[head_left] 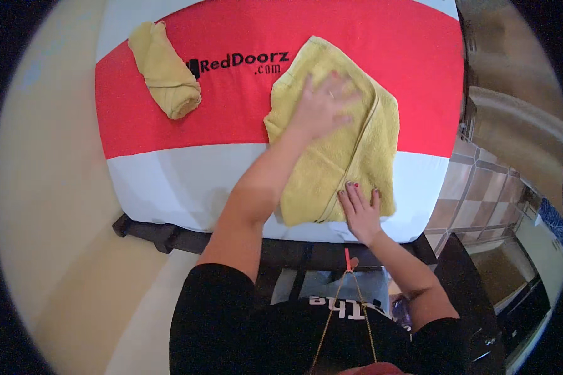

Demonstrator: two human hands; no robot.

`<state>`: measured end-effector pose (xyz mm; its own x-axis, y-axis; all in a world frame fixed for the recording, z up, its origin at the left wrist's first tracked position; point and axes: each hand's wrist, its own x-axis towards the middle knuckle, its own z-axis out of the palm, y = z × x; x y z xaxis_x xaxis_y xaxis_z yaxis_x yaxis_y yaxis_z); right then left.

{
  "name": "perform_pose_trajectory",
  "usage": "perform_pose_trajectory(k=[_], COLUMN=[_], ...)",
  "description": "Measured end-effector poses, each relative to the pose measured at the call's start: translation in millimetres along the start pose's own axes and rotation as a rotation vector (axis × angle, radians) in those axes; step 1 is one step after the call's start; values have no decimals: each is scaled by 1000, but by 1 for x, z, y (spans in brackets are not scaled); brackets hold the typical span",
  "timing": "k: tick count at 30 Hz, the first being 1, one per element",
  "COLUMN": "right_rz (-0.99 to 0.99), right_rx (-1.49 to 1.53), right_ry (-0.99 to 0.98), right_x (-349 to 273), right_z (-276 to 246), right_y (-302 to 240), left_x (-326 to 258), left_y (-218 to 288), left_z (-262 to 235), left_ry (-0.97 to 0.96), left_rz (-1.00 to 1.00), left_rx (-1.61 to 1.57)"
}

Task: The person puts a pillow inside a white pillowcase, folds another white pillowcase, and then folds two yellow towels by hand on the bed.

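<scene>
A yellow towel (319, 169) lies folded on the bed, its far end coming to a point and a hemmed edge running slantwise along its right part. Across its upper half my left hand (327, 106) rests with fingers spread, slightly smeared by motion. My right hand (361, 212) lies flat on the towel's near right corner, fingers stretched out. A second yellow towel (166, 72), rolled into a bundle, sits apart at the far left of the bed.
The bed (187, 181) has a white cover with a wide red band (231, 119) across it and dark lettering. A dark bed frame (169, 236) edges its near side. To the right are a tiled floor (472, 187) and dark furniture (466, 287); a pale wall stands left.
</scene>
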<state>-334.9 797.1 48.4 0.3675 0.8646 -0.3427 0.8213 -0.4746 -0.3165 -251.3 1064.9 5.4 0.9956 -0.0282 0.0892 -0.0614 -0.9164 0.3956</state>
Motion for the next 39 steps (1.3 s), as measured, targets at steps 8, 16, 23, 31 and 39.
perform_pose_trajectory(k=[8,16,23,31,39], right_rz=[-29,-34,-261,-385,-157], right_rx=[204,488,-34,-87,626], right_ry=[-379,-473,226,39,-743], right_x=[40,142,78,13,18], right_z=[-44,-49,-76,-39,-8], right_y=[45,93,46,57,59], left_x=[-151,-143,-130,-165,-246], left_y=[139,135,95,132,203], left_z=[-19,4,8,-31,-26], left_ry=[-244,-338,-74,-405,-206], left_rz=[470,-96,-95,-410,-372], left_rx=[-546,47,120,33,6])
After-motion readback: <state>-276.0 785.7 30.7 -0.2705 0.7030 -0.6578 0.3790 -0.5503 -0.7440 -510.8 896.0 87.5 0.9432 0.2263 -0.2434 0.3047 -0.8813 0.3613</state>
